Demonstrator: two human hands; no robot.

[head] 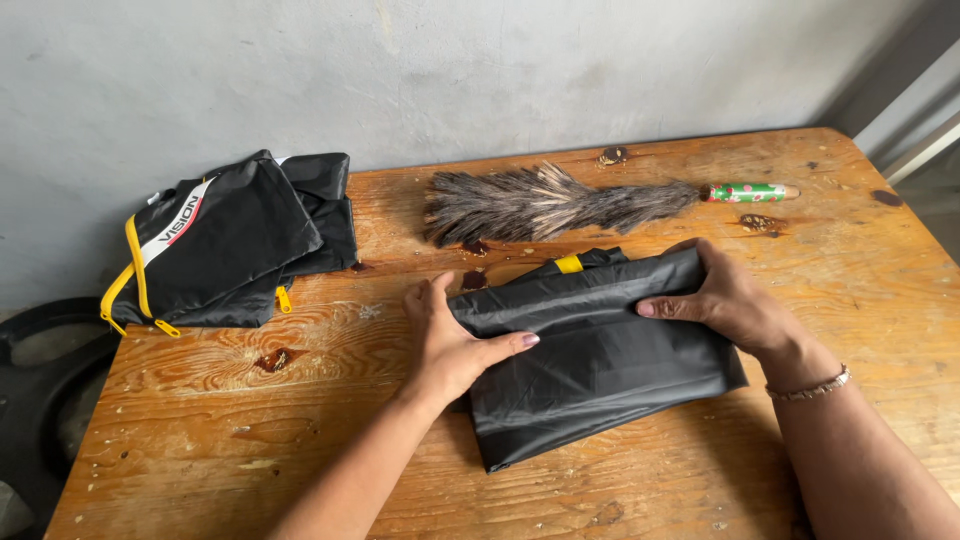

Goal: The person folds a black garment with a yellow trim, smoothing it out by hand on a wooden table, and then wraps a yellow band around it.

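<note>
A folded black cloth (600,360) lies on the wooden tabletop (250,420), near its middle, with a small yellow strip (569,264) showing at its far edge. The left hand (455,345) rests on the left end of the cloth; its fingers lie flat over the top fold and the thumb points up beside the edge, so this grip is open, only pressing. The right hand (725,300) is on the right end of the same fold, its fingers curled over the upper edge and the thumb laid along the fold, a loose grip that pinches the cloth. A bracelet (812,388) is on the right wrist. Behind the cloth lies a feather duster (540,203) with a green patterned handle. At the far left corner is a pile of black bags (235,240) with yellow zippers.
</note>
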